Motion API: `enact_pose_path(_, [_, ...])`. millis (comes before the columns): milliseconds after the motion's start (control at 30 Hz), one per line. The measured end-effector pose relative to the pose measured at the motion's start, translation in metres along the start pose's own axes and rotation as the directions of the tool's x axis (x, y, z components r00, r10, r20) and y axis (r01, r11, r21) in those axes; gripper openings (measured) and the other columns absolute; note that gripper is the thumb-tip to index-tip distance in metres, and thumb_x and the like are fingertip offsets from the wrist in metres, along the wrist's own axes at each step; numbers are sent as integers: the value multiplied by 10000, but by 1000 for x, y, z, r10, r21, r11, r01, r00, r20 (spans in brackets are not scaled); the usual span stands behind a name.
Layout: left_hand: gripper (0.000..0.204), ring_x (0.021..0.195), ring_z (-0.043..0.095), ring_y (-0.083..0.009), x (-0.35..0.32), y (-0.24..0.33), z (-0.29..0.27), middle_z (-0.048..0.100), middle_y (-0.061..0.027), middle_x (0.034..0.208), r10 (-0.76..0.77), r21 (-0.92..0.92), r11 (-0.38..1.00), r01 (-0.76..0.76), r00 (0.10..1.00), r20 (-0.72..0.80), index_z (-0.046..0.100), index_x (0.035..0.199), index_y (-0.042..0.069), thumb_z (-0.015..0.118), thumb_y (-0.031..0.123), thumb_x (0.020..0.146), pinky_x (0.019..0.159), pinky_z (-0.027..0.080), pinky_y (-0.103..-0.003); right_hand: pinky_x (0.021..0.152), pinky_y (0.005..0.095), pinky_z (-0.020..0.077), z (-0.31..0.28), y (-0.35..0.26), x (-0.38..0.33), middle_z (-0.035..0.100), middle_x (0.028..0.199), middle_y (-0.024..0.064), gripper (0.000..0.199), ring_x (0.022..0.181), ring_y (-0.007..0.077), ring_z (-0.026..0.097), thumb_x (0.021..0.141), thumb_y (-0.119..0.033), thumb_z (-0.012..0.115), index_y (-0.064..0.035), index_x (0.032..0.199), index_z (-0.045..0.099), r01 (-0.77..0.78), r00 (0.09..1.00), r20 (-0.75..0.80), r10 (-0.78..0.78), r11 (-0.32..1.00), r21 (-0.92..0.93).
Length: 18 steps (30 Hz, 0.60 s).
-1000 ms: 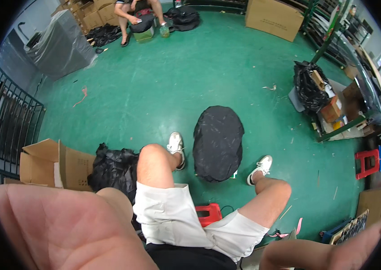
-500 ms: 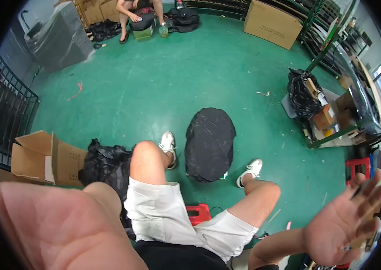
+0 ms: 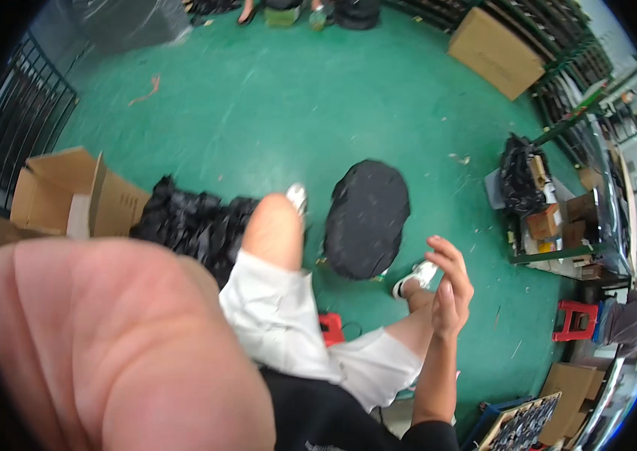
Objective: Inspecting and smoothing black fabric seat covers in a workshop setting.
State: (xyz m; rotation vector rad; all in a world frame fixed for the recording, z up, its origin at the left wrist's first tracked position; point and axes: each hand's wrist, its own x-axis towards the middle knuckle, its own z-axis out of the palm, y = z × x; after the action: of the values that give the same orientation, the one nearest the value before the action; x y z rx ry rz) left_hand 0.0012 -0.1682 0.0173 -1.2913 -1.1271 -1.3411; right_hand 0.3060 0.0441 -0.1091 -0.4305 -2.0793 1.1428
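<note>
My left hand (image 3: 123, 346) is raised very close to the camera, its palm filling the lower left; its fingers are out of sight. Above my right knee, my right hand (image 3: 451, 289) is lifted with fingers stretched and slightly bent, holding nothing. Between my feet on the green floor stands an oval thing with a black fabric-like top (image 3: 367, 218). My right hand is nearest to it but apart from it. Part of a red plastic stool (image 3: 330, 328) shows beneath me.
Left of my leg lies a heap of black plastic bags (image 3: 194, 225) beside an open cardboard box (image 3: 117, 199). A shelf with boxes (image 3: 552, 222), a red stool (image 3: 576, 321) and a seated person (image 3: 627, 323) are at right. Another person's feet (image 3: 245, 13) show far off.
My right hand has swung inward from the far right to above my right knee. The view has tilted down and turned. My left palm still fills the lower left.
</note>
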Motion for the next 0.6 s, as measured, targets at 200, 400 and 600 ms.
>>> enact_pose_path(200, [566, 957, 601, -267, -19, -10, -76, 597, -211, 1125, -71, 226, 972, 64, 997, 20, 479, 1224, -37, 435, 477, 992, 905, 480, -390, 1065, 419, 356, 21, 55, -21, 595, 1278, 198, 424, 1204, 311, 542, 917, -306, 543, 31, 1137, 675, -194, 970, 152, 188, 981, 20])
enact_pose_path(400, [247, 918, 586, -174, -184, -78, -55, 642, -74, 1011, -686, 265, 681, 682, 722, -96, 633, 1063, 22, 713, 67, 834, 801, 451, -276, 1002, 370, 418, -6, 79, -28, 633, 1197, 168, 270, 1152, 278, 570, 894, -121, 608, 11, 1119, 680, -210, 960, 135, 246, 949, -236])
enact_pose_path(600, [316, 945, 650, -326, -464, -83, -132, 661, -127, 996, -1000, 840, -1, 543, 10, -8, 628, 1022, 28, 746, 221, 803, 836, 521, -418, 885, 316, 479, 14, 118, -35, 654, 1098, 125, 210, 1007, 214, 610, 902, -63, 614, 24, 1083, 677, -329, 911, 156, 381, 902, -278])
